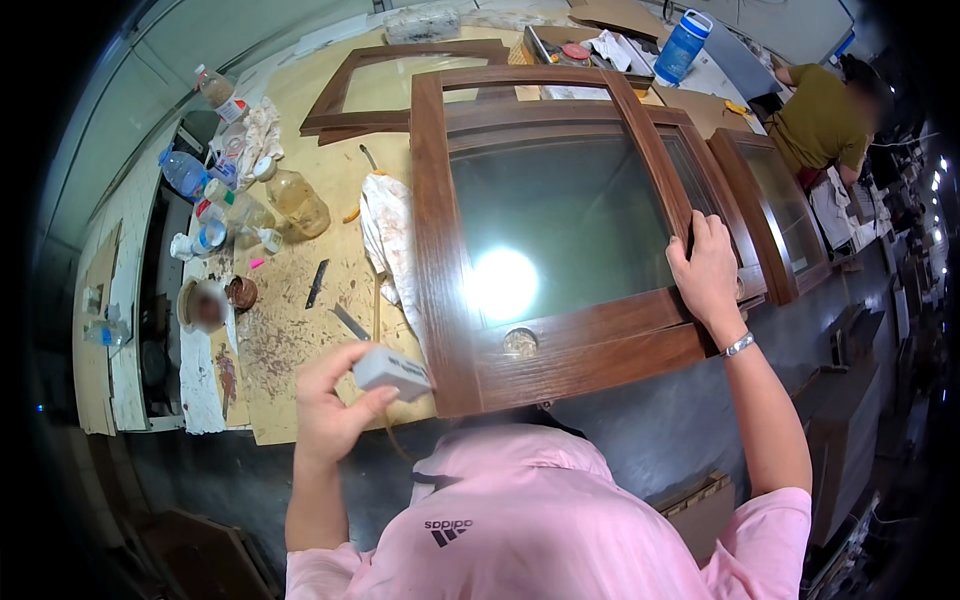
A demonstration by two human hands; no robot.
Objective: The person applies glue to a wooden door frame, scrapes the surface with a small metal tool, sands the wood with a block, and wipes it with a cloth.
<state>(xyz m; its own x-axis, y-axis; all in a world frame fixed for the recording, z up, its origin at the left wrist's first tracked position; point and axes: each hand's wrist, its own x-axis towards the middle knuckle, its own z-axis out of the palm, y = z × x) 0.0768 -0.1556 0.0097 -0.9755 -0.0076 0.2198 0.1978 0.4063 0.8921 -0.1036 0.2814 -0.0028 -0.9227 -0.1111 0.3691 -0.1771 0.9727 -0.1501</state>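
Note:
A brown wooden cabinet door [432,230] with a glass pane lies before me, stacked on similar doors. It has a round hole in its near rail. My left hand [332,400] is closed around a grey block [392,374] that looks like a sanding sponge, held at the door's near left corner. Whether the block touches the wood I cannot tell. With its fingers curled over the right stile, my right hand [706,265] grips the door. Just left of the door lie a white cloth [388,235] and a metal blade [350,322].
Several bottles, including an amber-liquid one [297,200], crowd the table's left side near a dark cutter [317,284] and a brown cup [241,292]. Another frame [345,75] lies behind. At the back right are a blue jug [683,45] and a person in an olive shirt [820,115].

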